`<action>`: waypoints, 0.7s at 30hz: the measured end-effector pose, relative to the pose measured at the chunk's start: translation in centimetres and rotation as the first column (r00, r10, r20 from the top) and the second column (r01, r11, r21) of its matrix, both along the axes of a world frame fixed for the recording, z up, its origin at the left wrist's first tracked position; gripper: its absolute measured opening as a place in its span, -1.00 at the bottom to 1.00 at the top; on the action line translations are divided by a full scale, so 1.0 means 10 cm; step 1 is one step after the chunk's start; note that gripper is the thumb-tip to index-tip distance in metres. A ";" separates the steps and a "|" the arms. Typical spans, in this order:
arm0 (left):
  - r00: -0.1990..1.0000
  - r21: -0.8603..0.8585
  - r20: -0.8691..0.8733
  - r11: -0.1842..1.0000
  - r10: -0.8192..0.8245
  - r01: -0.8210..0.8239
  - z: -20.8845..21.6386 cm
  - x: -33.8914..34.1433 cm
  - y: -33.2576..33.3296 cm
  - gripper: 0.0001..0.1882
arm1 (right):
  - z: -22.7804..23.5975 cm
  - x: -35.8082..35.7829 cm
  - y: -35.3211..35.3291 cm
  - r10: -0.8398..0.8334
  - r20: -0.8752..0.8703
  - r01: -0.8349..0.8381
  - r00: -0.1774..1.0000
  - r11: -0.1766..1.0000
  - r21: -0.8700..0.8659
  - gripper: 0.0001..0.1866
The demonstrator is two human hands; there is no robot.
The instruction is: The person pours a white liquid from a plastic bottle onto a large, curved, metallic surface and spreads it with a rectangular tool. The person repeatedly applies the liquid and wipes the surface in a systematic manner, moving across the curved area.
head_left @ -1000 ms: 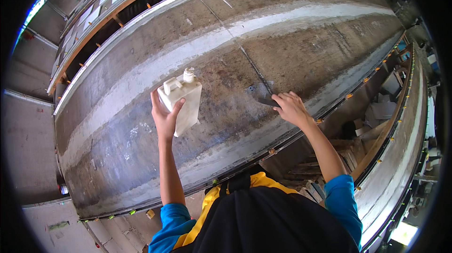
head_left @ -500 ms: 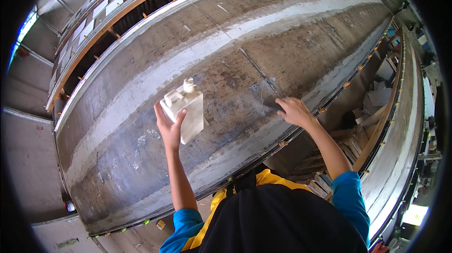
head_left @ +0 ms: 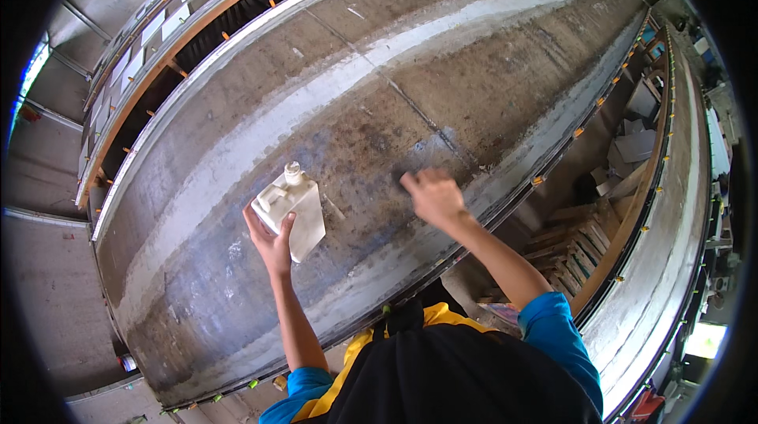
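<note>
My left hand grips a white plastic jug with a moulded handle and a short neck. The jug is held up over the near left part of a long, curved, brown-grey panel. To the right of the jug, my right hand is closed, blurred by motion, low over the panel's surface. A small dark flat piece shows at its fingertips; its kind cannot be made out. A pale band runs lengthwise along the panel, and a dark groove crosses it beyond my right hand.
Orange clips line the panel's edges. Beyond its far edge stands a wooden-edged rack with white rectangles on it. At the right lies another long panel, with wooden slats and boxes in the gap between.
My right hand has swept left across the panel with the dark piece, away from the groove. The jug in my left hand has shifted slightly left and nearer to me.
</note>
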State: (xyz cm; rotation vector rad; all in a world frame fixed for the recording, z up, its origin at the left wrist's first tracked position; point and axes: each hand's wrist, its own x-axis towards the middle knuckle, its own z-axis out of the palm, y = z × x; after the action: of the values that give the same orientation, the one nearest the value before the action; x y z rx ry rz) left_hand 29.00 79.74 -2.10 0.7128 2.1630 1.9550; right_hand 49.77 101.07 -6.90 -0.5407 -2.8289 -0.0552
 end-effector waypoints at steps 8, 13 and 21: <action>1.000 0.010 -0.001 1.000 -0.003 0.003 0.21 0.05 -0.29 -0.21 | 0.39 -0.04 1.18 -0.462 0.301 0.538 0.834 0.802 -0.261 -0.56; 0.999 -0.017 -0.028 0.999 0.035 -0.035 0.33 0.02 -0.58 -0.15 | -0.05 -0.09 1.13 -0.599 0.128 0.585 0.790 0.800 0.131 -0.65; 0.999 0.003 -0.049 1.000 0.024 -0.023 0.24 -0.14 -0.76 -0.29 | 0.00 -0.39 -0.45 -0.039 0.164 0.047 0.986 0.998 -0.040 -0.68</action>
State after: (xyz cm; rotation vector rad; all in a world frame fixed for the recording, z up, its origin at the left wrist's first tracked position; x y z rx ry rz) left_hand 27.60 72.11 0.27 0.7462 2.2073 1.9715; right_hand 45.84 96.59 -6.89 -0.6344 -2.9835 -0.0474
